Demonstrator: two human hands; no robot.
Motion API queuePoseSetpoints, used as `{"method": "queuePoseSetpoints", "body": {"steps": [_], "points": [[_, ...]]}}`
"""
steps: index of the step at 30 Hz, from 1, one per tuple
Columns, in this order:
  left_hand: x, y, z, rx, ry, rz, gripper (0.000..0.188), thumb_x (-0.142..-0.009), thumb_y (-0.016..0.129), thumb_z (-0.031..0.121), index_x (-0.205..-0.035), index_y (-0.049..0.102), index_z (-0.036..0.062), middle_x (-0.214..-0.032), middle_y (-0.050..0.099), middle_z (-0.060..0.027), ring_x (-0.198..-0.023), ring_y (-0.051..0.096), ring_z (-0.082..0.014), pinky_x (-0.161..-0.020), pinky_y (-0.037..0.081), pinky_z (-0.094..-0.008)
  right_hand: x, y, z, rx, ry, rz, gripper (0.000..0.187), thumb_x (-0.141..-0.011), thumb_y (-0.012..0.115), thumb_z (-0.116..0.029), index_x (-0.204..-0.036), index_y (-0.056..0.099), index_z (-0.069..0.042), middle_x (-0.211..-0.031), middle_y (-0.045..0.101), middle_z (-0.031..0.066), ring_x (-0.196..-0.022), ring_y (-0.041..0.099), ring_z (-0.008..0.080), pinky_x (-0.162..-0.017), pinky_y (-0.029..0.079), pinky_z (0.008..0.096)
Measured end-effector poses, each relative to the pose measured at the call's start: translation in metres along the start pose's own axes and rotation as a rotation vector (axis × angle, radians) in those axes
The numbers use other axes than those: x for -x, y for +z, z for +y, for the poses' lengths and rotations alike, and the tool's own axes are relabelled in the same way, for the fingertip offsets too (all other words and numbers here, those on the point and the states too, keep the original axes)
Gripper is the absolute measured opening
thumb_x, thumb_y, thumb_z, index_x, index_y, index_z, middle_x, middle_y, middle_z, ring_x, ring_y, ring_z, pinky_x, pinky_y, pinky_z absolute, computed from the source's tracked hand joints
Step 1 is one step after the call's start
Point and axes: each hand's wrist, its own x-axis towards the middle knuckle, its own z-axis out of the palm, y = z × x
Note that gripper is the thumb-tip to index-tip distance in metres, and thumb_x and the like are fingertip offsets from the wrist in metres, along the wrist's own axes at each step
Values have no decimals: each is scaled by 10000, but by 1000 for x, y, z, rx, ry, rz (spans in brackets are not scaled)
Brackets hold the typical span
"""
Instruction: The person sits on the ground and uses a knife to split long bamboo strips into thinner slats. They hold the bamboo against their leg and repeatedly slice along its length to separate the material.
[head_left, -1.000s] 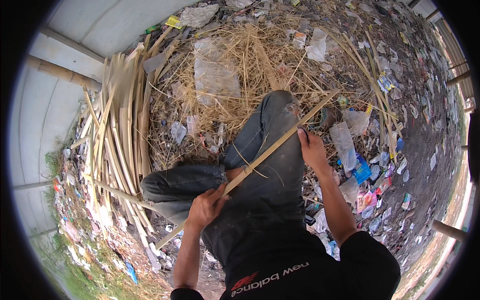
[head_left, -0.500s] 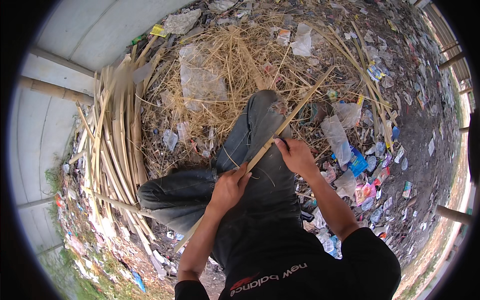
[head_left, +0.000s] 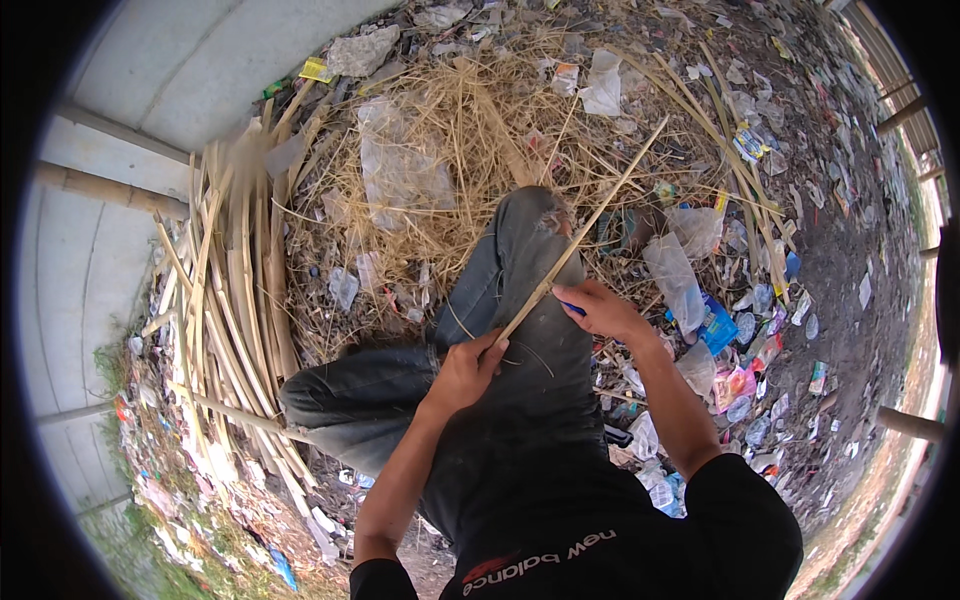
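Observation:
A long, pale bamboo strip (head_left: 584, 237) slants across my raised thigh, its far end pointing up and to the right. My left hand (head_left: 466, 374) is closed around its near part, with the thumb along it. Farther up, my right hand (head_left: 606, 311) grips a small blue-handled tool (head_left: 573, 309) right against the strip. Most of that tool is hidden by my fingers, so its kind cannot be made out. Thin curled shavings lie on my dark jeans (head_left: 545, 345) beside the strip.
A stack of bamboo strips (head_left: 240, 290) lies on the left by a pale wall (head_left: 110, 250). Ahead spreads a heap of straw-like shavings (head_left: 470, 130) with a clear plastic sheet (head_left: 395, 165). More strips (head_left: 735, 165) and scattered plastic litter (head_left: 715, 325) cover the right side.
My right hand has shifted slightly right, and the blue handle now shows. The strip has turned a little, showing a narrower face. My left hand keeps its hold nearly in place.

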Motion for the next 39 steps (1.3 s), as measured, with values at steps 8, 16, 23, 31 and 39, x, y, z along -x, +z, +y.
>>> {"method": "queuePoseSetpoints", "body": {"steps": [8, 16, 23, 31, 39], "points": [[5, -23, -7, 46, -146, -108, 331, -1105, 574, 277, -1219, 720, 2, -747, 715, -123, -672, 654, -188, -682, 523, -357, 12, 7, -3, -289, 66, 22, 559, -1035, 623, -503, -719, 543, -49, -517, 361, -51, -423, 359, 68, -424, 254, 268], [36, -104, 11, -251, 274, 522, 375, -1070, 622, 170, -1354, 646, -74, -804, 732, -160, -682, 717, -232, -659, 543, -355, 16, 18, -24, 83, -72, 99, 470, -998, 705, -442, -755, 624, -49, -581, 471, -36, -517, 457, 67, -490, 327, 272], [118, -238, 115, -271, 586, 1598, 526, -1172, 371, 367, -1458, 518, -50, -689, 476, 13, -527, 389, -39, -483, 287, -206, 10, 20, -17, 314, -128, 101, 435, -981, 733, -420, -854, 702, -5, -643, 573, 26, -598, 532, 130, -557, 396, 347], [112, -190, 91, 288, 398, 1285, 574, -1139, 447, 416, -1377, 577, -90, -1289, 682, -284, -1250, 672, -340, -1089, 551, -439, -1, 67, -32, 105, -258, 143, 247, -971, 779, -259, -919, 743, -20, -629, 510, -46, -592, 433, 53, -542, 343, 299], [59, -55, 15, 1241, 76, 577, 598, -1106, 510, 422, -1563, 408, 49, -1371, 642, -165, -1127, 722, -279, -953, 613, -391, -6, 133, -97, -434, -228, 81, 382, -1026, 730, -265, -1288, 670, 7, -642, 478, -80, -509, 409, 23, -480, 335, 238]]}}
